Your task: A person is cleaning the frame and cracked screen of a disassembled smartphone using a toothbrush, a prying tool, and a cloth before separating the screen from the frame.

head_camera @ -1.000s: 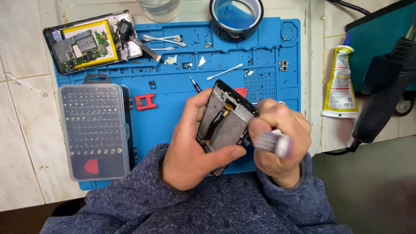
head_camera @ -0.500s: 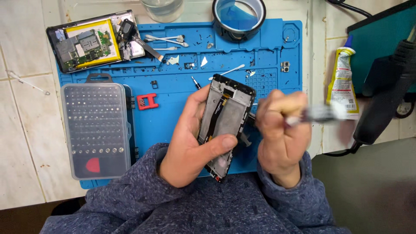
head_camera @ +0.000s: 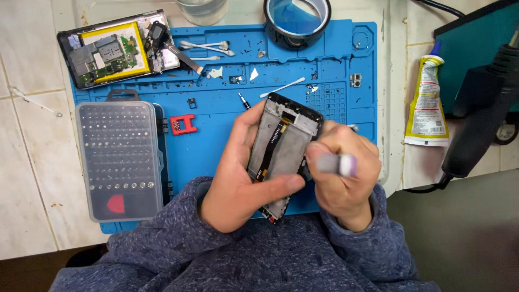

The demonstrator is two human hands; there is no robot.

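Nearest the camera are two blue-grey fleece sleeves (head_camera: 178,243). From them the left hand (head_camera: 238,181) rises and wraps a phone frame (head_camera: 284,148), thumb across its lower face and fingers behind its left edge; its grip is closed on the frame. The frame is held tilted above the blue repair mat (head_camera: 216,140), inner side up, with a dark flex cable (head_camera: 270,148) running down its middle. The right hand (head_camera: 346,176) presses against the frame's right edge, its grip closed around a blurred grey tool handle (head_camera: 335,164) with a purple end; the tool's tip is hidden.

To the left, a clear-lidded screwdriver bit case (head_camera: 119,162) lies half on the mat, half on the tiled table (head_camera: 27,135). Just beside it sits a small red plastic piece (head_camera: 183,125). Beyond the frame, a cotton swab (head_camera: 282,87) lies on the mat. Further back are an opened phone body (head_camera: 116,48) with a yellow-edged battery, metal tweezers (head_camera: 208,47) and a roll of dark tape (head_camera: 297,21). On the right, off the mat, lie a glue tube (head_camera: 427,103) and a black hot-air handle (head_camera: 478,119).
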